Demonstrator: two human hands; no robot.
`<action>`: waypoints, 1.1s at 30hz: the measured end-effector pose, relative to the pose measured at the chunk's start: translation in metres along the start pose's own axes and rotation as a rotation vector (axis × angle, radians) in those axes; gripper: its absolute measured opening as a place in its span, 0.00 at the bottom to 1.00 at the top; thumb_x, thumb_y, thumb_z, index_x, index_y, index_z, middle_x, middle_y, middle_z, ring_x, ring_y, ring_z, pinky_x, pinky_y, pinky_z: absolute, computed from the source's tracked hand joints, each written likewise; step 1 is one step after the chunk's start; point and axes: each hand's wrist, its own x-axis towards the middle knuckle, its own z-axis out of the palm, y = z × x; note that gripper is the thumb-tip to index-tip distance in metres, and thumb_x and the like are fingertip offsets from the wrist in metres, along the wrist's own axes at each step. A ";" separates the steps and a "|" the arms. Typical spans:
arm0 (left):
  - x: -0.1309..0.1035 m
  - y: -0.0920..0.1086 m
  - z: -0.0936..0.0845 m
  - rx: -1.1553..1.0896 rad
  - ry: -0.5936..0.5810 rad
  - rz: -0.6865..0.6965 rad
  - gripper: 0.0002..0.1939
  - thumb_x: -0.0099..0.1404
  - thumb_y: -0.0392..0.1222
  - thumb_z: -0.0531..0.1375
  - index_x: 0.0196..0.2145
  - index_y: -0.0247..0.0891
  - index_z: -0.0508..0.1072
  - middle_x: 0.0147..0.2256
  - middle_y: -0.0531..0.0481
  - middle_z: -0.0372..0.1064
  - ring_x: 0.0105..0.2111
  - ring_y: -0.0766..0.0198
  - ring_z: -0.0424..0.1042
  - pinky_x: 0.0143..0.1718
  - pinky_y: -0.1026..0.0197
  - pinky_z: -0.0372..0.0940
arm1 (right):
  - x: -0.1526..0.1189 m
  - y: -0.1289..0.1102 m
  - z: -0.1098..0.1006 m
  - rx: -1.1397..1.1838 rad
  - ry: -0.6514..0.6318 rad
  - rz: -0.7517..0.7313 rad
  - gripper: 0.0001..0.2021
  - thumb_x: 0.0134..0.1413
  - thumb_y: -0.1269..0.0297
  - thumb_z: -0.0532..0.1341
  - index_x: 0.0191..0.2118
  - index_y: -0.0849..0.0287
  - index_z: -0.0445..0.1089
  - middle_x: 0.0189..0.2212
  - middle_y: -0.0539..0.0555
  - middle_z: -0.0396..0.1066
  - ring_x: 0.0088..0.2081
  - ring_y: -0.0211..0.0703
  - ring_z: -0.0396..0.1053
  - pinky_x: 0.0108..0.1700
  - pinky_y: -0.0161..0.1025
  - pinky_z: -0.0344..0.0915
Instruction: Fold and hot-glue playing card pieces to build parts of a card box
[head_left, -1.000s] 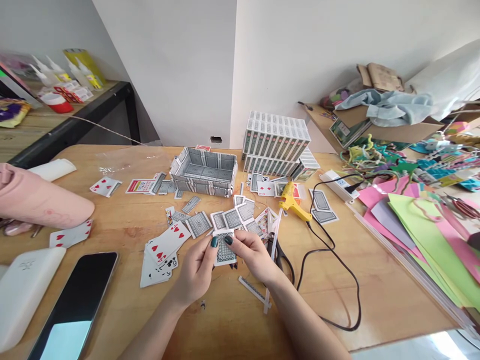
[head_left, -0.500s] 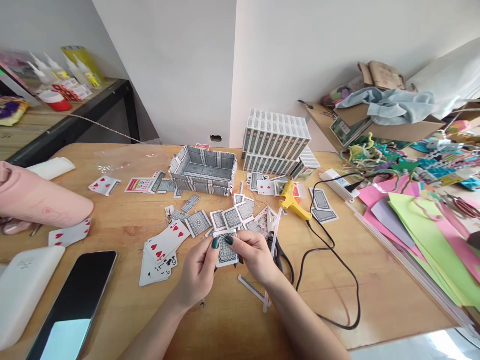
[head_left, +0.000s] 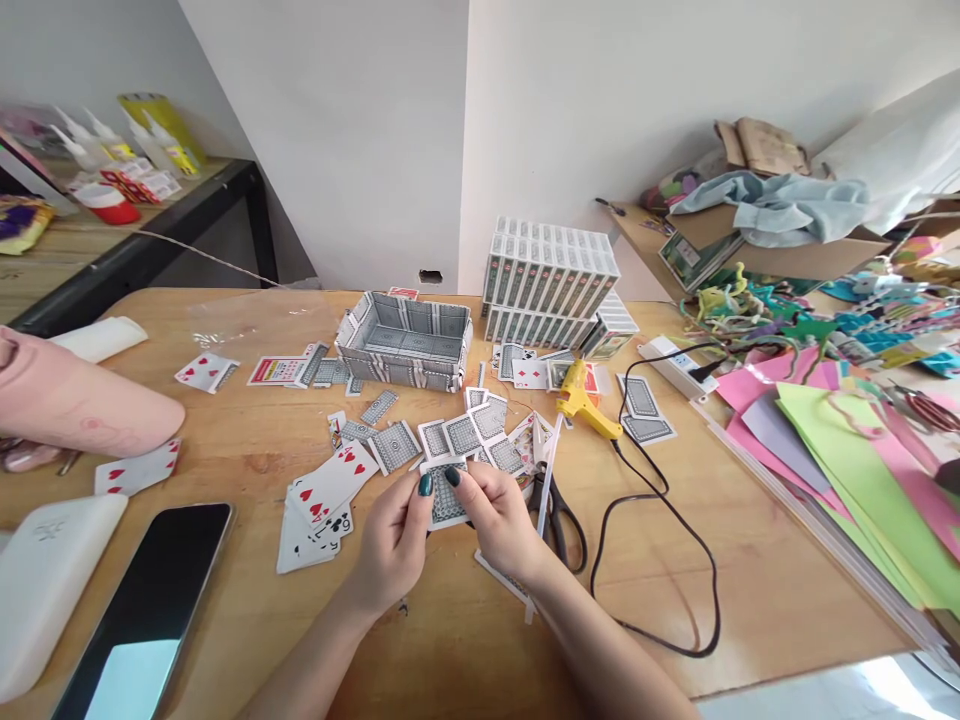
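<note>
Both of my hands hold one patterned playing card (head_left: pixel 448 504) upright above the table's near middle. My left hand (head_left: pixel 396 540) pinches its left side, thumb on the face toward me. On the right side, my right hand (head_left: pixel 501 520) grips it with the thumb near the top edge. The fingers behind the card are mostly hidden. Just beyond lie scattered cards and cut pieces (head_left: pixel 459 434). Black-handled scissors (head_left: pixel 564 520) rest right of my right hand. A rectangular box covered in cards (head_left: pixel 405 340) stands farther back, its top open.
A yellow glue gun (head_left: pixel 585 402) with a black cable lies right of the cards. Stacked card packs (head_left: pixel 551 265) stand at the back. On the left are a phone (head_left: pixel 146 610), a white case (head_left: pixel 56 590) and a pink bottle (head_left: pixel 90 400). Coloured paper (head_left: pixel 847 480) lies right.
The held card has shifted slightly left and tilted a little. My right hand has moved slightly left and its fingers have curled further over the card's edge.
</note>
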 end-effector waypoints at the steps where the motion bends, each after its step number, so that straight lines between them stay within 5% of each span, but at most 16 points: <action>1: 0.000 0.001 0.000 -0.001 0.008 0.000 0.15 0.67 0.43 0.46 0.22 0.39 0.55 0.18 0.58 0.47 0.19 0.69 0.49 0.20 0.66 0.50 | 0.000 0.001 0.001 0.012 0.003 0.009 0.22 0.59 0.51 0.50 0.19 0.57 0.46 0.17 0.45 0.45 0.21 0.32 0.44 0.22 0.33 0.45; 11: 0.002 -0.001 -0.004 -0.014 0.045 -0.061 0.15 0.67 0.44 0.46 0.23 0.40 0.58 0.19 0.57 0.48 0.19 0.69 0.49 0.19 0.67 0.51 | 0.001 0.001 0.003 0.140 -0.123 0.097 0.20 0.60 0.49 0.48 0.22 0.57 0.55 0.17 0.46 0.57 0.19 0.33 0.56 0.23 0.32 0.55; 21: 0.002 -0.003 0.000 0.038 0.067 -0.021 0.14 0.66 0.40 0.47 0.22 0.40 0.53 0.18 0.58 0.46 0.18 0.69 0.46 0.18 0.66 0.48 | 0.000 -0.001 -0.002 -0.224 -0.020 -0.009 0.21 0.61 0.53 0.46 0.20 0.57 0.46 0.18 0.45 0.46 0.22 0.33 0.45 0.24 0.34 0.45; 33: 0.003 -0.012 -0.004 0.069 0.066 0.047 0.13 0.63 0.38 0.50 0.21 0.40 0.53 0.20 0.57 0.48 0.20 0.69 0.49 0.21 0.66 0.50 | 0.001 0.008 0.003 0.032 -0.116 0.079 0.20 0.60 0.50 0.48 0.23 0.57 0.54 0.18 0.46 0.52 0.21 0.33 0.50 0.23 0.32 0.51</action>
